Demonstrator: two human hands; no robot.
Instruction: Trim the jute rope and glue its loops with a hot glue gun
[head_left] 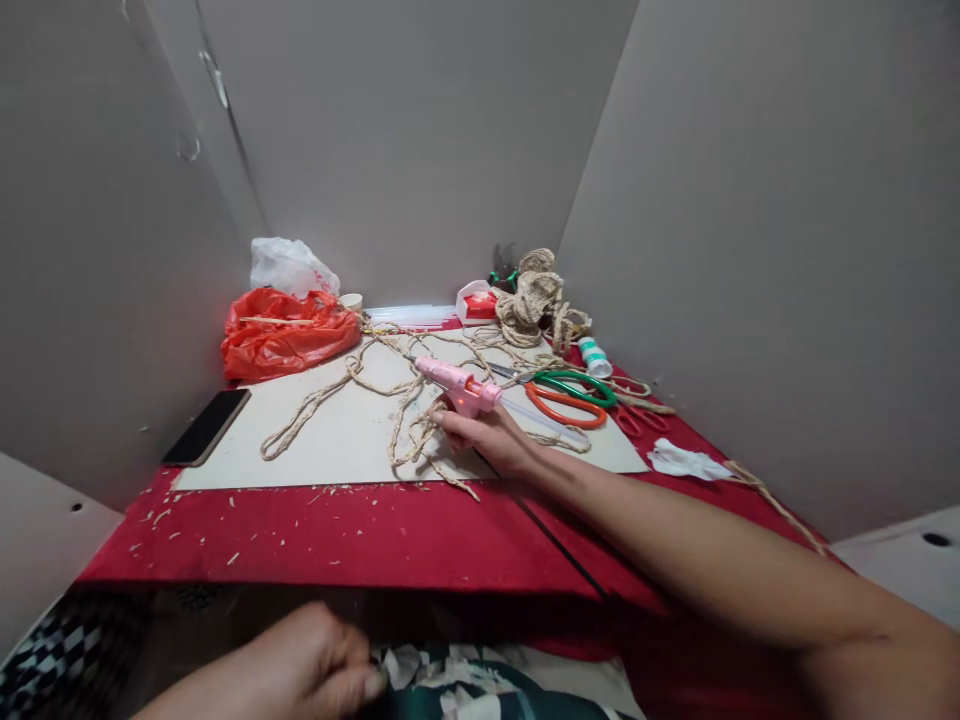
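My right hand point(484, 435) reaches over the white board point(322, 375), its fingers closed around the handle of a pink glue gun point(457, 383). The nozzle points to the back left, and a clear glue stick point(547, 412) sticks out of the rear. A small orange light shows on its side. Loops of braided straw rope point(307, 420) lie on the board, some right beside my right hand. Low in front, by my lap with its green and white patterned cloth point(480, 690), is my left hand point(322, 655), fingers curled. What it holds, if anything, is hidden.
Scissors with green and orange handles point(570, 395) lie to the right. A rope bundle point(532, 300), a red and white box point(476, 303) and glue sticks point(412, 316) sit behind. An orange bag point(281, 335) and a phone point(208, 428) are left. Grey panels enclose the table.
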